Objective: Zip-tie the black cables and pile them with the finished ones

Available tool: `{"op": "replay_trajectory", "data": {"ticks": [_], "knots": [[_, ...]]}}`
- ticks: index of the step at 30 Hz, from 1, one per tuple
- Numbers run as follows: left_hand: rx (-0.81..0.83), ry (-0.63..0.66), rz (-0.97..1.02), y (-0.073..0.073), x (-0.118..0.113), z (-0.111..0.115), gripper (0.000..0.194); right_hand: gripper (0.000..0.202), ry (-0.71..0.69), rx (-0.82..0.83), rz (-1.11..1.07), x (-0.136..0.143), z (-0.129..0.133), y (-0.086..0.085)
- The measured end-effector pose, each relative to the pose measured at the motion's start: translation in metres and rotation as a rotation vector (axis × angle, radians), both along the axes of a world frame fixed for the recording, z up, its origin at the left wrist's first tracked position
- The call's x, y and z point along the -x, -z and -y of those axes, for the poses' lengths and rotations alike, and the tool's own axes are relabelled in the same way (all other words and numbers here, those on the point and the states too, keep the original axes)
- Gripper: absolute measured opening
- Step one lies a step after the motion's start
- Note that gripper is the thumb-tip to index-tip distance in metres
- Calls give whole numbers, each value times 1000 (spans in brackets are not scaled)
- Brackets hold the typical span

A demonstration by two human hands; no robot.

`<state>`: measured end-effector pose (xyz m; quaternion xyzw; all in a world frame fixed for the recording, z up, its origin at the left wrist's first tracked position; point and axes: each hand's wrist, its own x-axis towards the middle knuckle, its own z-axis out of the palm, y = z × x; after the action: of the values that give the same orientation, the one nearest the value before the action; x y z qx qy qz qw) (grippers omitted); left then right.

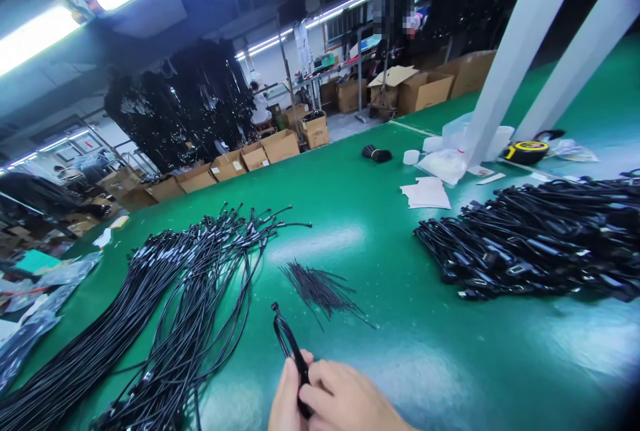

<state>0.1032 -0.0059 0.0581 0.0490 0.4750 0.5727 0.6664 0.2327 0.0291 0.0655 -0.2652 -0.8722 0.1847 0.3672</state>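
A black cable [286, 329], folded into a narrow bundle, is held upright at the bottom middle of the head view. My left hand [286, 396] pinches it from the left, thumb along its side. From the right, my right hand [345, 394] has its curled fingers closed on the same bundle, lower down. Just beyond the hands lies a loose pile of thin black ties [323, 289]. To the left, long uncoiled black cables [125, 304] lie in a thick spread. On the right is a heap of folded, bundled black cables [530, 244].
The green tabletop [390, 344] carries everything. Farther back are a small black bundle [376, 153], white paper scraps [426, 193], a plastic bag [445, 165] and a tape measure [527, 151]. A white post [525, 51] rises at right. Cardboard boxes [280, 146] line the far edge.
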Motion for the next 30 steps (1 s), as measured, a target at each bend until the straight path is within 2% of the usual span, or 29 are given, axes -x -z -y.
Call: {"op": "replay_trajectory", "data": {"ticks": [2, 4, 10, 17, 21, 23, 25, 27, 29, 30], "knots": [[30, -7, -2, 1, 2, -3, 47, 11, 35, -174, 126, 5, 6, 10], [13, -5, 2, 2, 3, -4, 43, 13, 28, -196, 136, 9, 7, 15], [-23, -4, -74, 1, 4, -4, 44, 21, -48, -6, 15, 7, -1, 7], [-126, 34, -54, -17, 11, -3, 36, 23, -164, 255, 6, 0, -8, -19], [-55, -35, 32, -20, 10, -4, 45, 20, -157, 241, -8, 7, 3, -12], [-31, -65, -19, -19, 8, -6, 47, 19, -167, 260, -24, 8, 6, -6], [-69, -107, -109, -18, 4, -7, 48, 16, -193, 368, -78, 5, 2, -7], [-129, -115, -160, -18, -2, -7, 50, 12, -116, 547, -201, 1, -9, -15], [-136, -10, -167, -18, -11, -3, 54, 23, -22, 736, -322, -1, -23, -26], [-133, 73, -165, -17, -17, -1, 55, 26, -29, 820, -356, 0, -29, -32]]}}
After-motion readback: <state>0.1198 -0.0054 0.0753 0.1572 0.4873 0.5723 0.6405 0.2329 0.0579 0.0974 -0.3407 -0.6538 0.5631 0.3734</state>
